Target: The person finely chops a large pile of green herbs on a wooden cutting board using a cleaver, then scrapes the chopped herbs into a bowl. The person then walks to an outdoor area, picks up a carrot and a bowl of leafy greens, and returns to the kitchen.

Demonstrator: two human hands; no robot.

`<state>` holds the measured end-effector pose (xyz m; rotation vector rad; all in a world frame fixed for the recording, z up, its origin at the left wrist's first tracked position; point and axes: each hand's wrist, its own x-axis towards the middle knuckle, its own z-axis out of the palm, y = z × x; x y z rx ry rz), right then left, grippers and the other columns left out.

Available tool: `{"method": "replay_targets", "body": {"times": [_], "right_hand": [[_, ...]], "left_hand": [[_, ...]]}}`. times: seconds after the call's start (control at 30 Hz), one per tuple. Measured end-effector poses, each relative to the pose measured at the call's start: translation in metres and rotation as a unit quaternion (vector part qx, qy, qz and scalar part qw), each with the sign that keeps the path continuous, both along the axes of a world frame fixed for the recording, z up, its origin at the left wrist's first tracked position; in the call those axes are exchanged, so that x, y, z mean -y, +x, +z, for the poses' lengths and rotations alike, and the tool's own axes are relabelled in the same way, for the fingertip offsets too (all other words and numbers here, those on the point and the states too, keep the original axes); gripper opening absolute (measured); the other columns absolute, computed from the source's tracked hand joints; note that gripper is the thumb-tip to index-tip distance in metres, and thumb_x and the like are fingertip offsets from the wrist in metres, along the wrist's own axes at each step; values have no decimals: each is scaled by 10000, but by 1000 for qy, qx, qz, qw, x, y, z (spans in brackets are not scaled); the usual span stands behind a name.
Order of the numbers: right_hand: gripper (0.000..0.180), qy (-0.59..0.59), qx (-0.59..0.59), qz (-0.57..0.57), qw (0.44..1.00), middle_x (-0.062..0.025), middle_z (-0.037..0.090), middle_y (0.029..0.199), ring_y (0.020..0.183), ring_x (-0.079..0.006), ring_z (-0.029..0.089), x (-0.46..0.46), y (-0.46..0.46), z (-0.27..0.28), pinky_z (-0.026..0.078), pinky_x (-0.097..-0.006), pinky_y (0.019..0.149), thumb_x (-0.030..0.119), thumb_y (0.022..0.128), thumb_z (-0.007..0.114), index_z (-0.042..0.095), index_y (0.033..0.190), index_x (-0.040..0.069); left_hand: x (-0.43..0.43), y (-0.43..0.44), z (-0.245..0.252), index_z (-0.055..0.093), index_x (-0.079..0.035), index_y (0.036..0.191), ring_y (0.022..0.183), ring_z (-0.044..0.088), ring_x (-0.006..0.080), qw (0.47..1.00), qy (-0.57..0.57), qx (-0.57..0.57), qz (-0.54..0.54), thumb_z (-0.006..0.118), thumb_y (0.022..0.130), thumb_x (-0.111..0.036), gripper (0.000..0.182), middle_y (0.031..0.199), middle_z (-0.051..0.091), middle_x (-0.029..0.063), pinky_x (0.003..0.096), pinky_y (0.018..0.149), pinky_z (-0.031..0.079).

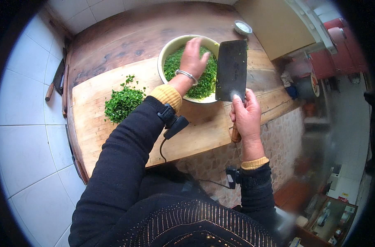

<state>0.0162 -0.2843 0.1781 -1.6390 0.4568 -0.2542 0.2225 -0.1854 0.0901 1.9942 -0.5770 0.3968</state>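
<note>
My right hand point(245, 115) grips the wooden handle of a cleaver, its broad dark blade point(231, 71) raised upright beside the right rim of a large cream-coloured bowl point(162, 58). Finely chopped greens point(203, 85) fill much of the bowl. Over them hovers my left hand point(193, 58), its fingers apart and slightly blurred, with nothing seen in it; whether the fingertips touch the greens I cannot tell. A heap of chopped greens point(122, 105) lies on the left part of a wooden cutting board point(187, 136), with loose bits behind it. Small green bits cling to the blade.
A small bowl of white contents point(243, 27) stands at the back right of the wooden table point(128, 37). Knives with wooden handles point(50, 92) hang by the tiled wall at left. A cable point(161, 149) hangs from my left wrist across the board's front edge.
</note>
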Motion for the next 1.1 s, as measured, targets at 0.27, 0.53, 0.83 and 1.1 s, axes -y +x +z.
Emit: {"method": "replay_targets", "body": {"times": [0.27, 0.53, 0.83, 1.1], "right_hand": [[149, 48, 11, 29, 998, 4, 572, 764, 477, -52, 447, -4, 9, -10, 392, -215, 425, 76, 965, 632, 566, 1084, 14], [188, 95, -63, 91, 989, 34, 518, 663, 446, -47, 420, -5, 33, -35, 339, -217, 406, 135, 951, 669, 591, 1086, 30], [234, -354, -67, 8, 933, -242, 689, 925, 851, -327, 675, 8, 48, -46, 522, -425, 779, 105, 900, 663, 619, 1070, -50], [168, -298, -44, 19, 953, -116, 606, 759, 670, -202, 551, -9, 10, -31, 471, -342, 641, 108, 932, 644, 614, 1035, -22]], "left_hand": [[-1, -4, 11, 560, 27, 1309, 1156, 606, 257, 730, -392, -537, -158, 379, 1069, -440, 556, 1211, 661, 142, 399, 1000, 499], [-21, -2, 19, 555, 2, 1316, 1178, 576, 305, 586, -498, -609, -192, 213, 995, -708, 851, 1261, 630, 173, 472, 1032, 460], [-42, -21, 39, 492, 39, 1400, 1458, 333, 355, 792, -278, -525, -144, 346, 971, -696, 863, 1490, 461, 247, 479, 1178, 279], [-98, -78, 3, 641, -70, 1193, 1359, 470, 370, 989, 74, 62, -111, 708, 859, -277, 399, 1345, 575, 171, 529, 1141, 362]]}}
